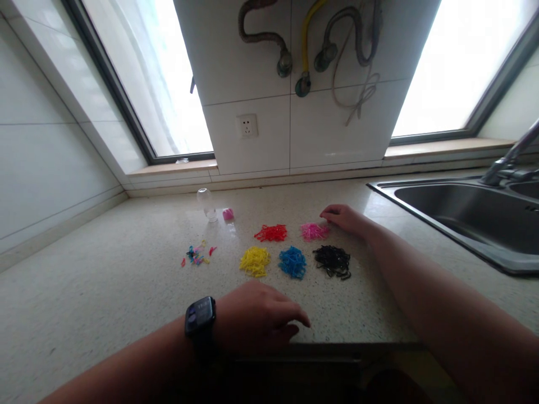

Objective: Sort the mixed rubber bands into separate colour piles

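Small rubber bands lie sorted in piles on a speckled countertop [126, 280]: red [271, 233], pink [314, 230], yellow [255, 261], blue [292, 262] and black [332, 261]. A small mixed heap [197, 254] lies to their left. My right hand [343, 217] reaches to the pink pile, fingers curled and pinched at its right edge. My left hand [256, 316], with a black watch on the wrist, rests at the counter's front edge, fingers loosely bent and holding nothing visible.
A small clear bottle [205, 203] lies on its side behind the piles, with a pink cap [228, 214] beside it. A steel sink [463, 219] with a tap [511, 154] is at the right. A tiled wall with a socket [247, 125] and hoses stands behind.
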A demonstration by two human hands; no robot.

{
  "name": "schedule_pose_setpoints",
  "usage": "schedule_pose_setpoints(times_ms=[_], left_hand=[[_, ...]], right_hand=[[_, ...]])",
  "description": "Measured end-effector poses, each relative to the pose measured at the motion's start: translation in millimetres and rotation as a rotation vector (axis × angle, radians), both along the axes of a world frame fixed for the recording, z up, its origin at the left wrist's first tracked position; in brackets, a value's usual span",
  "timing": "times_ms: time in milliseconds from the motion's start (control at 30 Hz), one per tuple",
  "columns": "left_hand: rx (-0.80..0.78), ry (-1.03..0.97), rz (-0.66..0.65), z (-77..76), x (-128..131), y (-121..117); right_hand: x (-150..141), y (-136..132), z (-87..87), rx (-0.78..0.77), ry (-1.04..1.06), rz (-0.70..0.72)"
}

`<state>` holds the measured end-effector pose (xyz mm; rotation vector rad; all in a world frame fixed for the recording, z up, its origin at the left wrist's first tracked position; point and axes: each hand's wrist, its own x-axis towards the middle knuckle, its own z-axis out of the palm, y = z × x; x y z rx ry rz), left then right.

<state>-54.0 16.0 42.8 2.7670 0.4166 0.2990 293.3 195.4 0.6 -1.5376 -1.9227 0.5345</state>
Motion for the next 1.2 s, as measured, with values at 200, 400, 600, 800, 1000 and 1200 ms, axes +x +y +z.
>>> schedule_pose_setpoints(times_ms=[200, 400, 600, 800, 1000, 1200], left_hand=[[0.059, 0.016, 0.273, 28.7, -27, 32], [0.142, 0.199, 0.673, 29.1, -89, 89], [0.096, 0.297, 0.746, 18.4, -142, 119], [0.021, 0.364, 0.713, 18.5, -149, 125], [0.019, 0.38, 0.727, 17.6, -149, 127], [0.015, 0.364, 0.734, 19.7, -150, 124]], right_hand=[[0, 0, 0.4, -0.01, -0.011, -0.011], [-1, 0, 1.3, -0.016, 0.016, -0.001], [-1, 0, 2.3, -0.013, 0.017, 0.011], [0, 2, 0.2, -0.013, 0.017, 0.019], [-1, 3, -0.2, -0.024, 0.014, 0.011], [0, 1, 0.9, -0.014, -0.001, 0.005]])
